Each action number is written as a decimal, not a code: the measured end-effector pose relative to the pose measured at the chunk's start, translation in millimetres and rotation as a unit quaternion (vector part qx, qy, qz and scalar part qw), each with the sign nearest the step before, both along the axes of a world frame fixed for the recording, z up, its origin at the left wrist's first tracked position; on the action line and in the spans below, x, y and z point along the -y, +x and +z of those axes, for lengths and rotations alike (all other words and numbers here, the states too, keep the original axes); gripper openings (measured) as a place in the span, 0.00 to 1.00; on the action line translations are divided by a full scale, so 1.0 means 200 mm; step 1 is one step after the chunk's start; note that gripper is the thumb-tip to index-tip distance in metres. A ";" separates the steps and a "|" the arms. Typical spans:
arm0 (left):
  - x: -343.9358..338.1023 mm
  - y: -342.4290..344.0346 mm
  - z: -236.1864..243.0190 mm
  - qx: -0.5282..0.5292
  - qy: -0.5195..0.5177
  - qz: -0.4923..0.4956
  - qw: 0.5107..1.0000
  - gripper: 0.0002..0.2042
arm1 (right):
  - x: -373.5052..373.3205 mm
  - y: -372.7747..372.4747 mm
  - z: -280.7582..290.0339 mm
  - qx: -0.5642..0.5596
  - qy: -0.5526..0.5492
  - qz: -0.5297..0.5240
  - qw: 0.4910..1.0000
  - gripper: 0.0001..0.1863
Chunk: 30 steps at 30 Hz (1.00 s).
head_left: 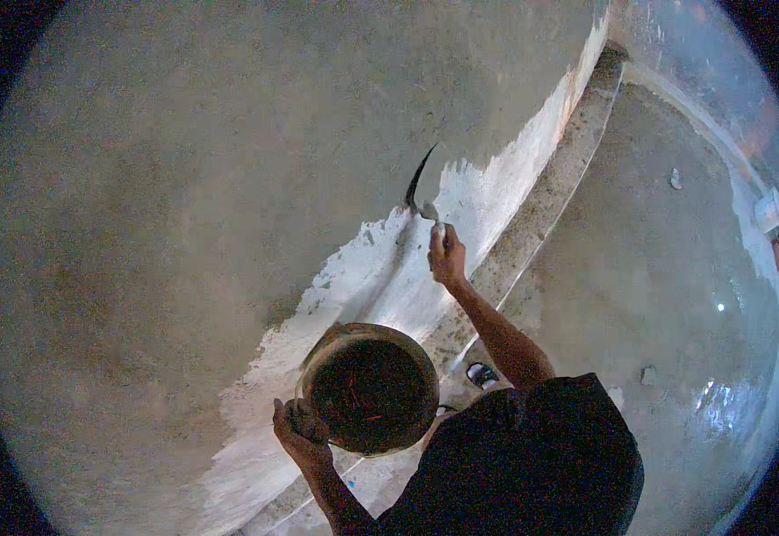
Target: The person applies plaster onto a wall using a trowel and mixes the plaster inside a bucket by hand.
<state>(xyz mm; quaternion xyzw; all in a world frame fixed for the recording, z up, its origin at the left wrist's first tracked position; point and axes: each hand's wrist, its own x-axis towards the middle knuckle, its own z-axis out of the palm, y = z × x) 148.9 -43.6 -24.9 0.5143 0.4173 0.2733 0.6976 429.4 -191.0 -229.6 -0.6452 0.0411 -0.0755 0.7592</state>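
My right hand (448, 259) is closed round the pale handle of a trowel (429, 211). A thin, dark, curved shape that looks like its blade seen edge-on lies against the grey wall (184, 161). The trowel is at the upper edge of a ragged band of white coating (381, 268), which runs along the foot of the wall. Nearer to me, my left hand (302, 438) grips the left side of a round, dark bucket (431, 362) in front of my body. The bucket's inside is too dark to make out.
A narrow rough concrete ledge (550, 192) runs slantwise between wall and floor (577, 259). A foot in a dark sandal (481, 373) stands by it. Small lumps (675, 179) lie on the floor. A white container (769, 212) is at the far right.
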 end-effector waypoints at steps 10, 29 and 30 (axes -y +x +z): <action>0.09 0.09 0.05 0.018 0.003 0.067 0.998 0.17 | 0.02 -0.23 -0.04 0.005 0.098 0.092 0.991 0.11; 0.07 0.05 0.02 -0.039 0.009 0.037 0.999 0.18 | 0.03 -0.18 -0.13 -0.034 0.027 0.048 0.998 0.14; 0.08 0.05 0.01 -0.032 0.024 0.035 0.999 0.18 | 0.05 -0.12 -0.16 -0.036 0.006 0.016 0.999 0.15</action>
